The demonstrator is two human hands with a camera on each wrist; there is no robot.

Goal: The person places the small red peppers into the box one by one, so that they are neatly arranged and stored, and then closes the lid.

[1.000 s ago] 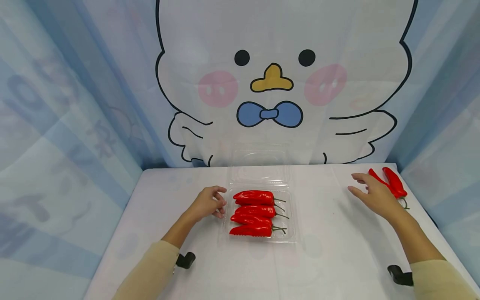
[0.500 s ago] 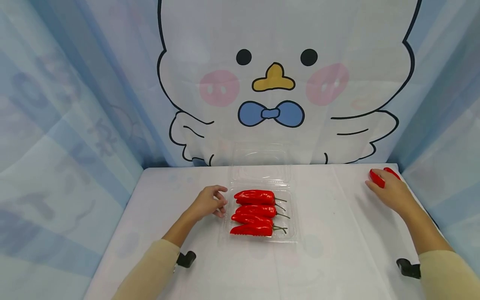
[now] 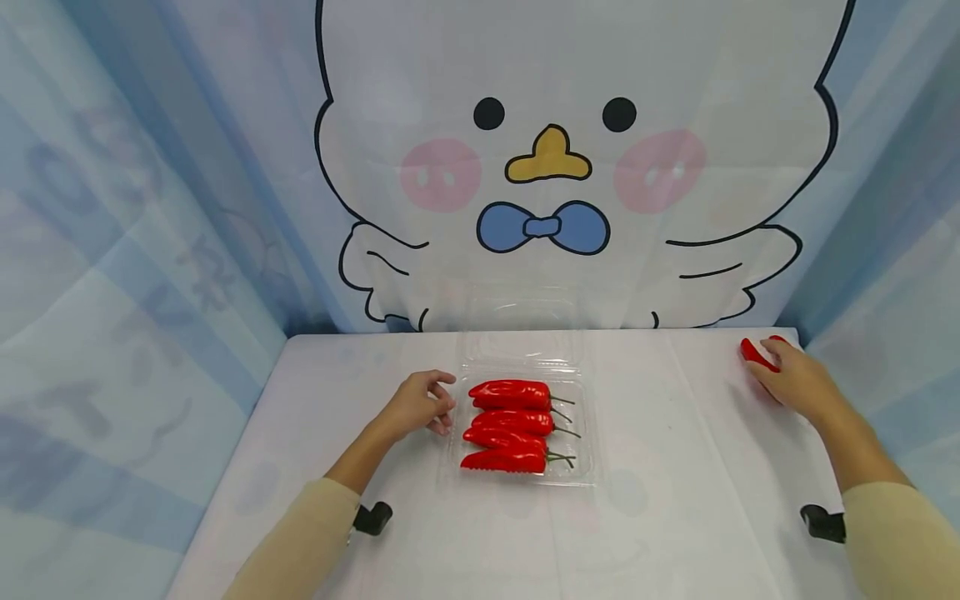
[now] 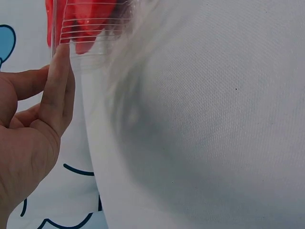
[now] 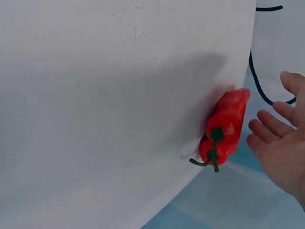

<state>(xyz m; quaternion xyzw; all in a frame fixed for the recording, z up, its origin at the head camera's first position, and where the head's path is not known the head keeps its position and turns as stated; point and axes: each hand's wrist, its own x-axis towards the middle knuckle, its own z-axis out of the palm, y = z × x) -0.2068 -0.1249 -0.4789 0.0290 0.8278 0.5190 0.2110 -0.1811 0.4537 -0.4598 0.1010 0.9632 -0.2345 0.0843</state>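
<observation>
Five red peppers (image 3: 512, 423), counted by their stems, lie side by side in the clear container (image 3: 585, 446) at the centre of the head frame, stems to the right; its lid (image 3: 521, 350) stands open behind. Two loose peppers (image 5: 225, 125) are at the table's (image 3: 637, 533) far corner, upper right of the head frame, outside the container. Change noted: a second ago both loose peppers showed nearly whole beside the right hand (image 3: 798, 383); now that hand covers most of them, only red ends showing. Left hand (image 3: 420, 404) and filled container: no clear shift. Fingers, right: head view puts thumb and forefinger either side of one pepper, but the right wrist view shows them spread, with a gap to the pair. The two views disagree, so cannot tell whether anything is pinched. Fingers, left: loosely bent, thumb free, a fingertip seemingly touching the container's near wall in the upper left of the left wrist frame; nothing pinched. Bearing on the work, as judged: the reach has arrived at the pair, but no lift is evident, and the container's contents look unaltered.
</observation>
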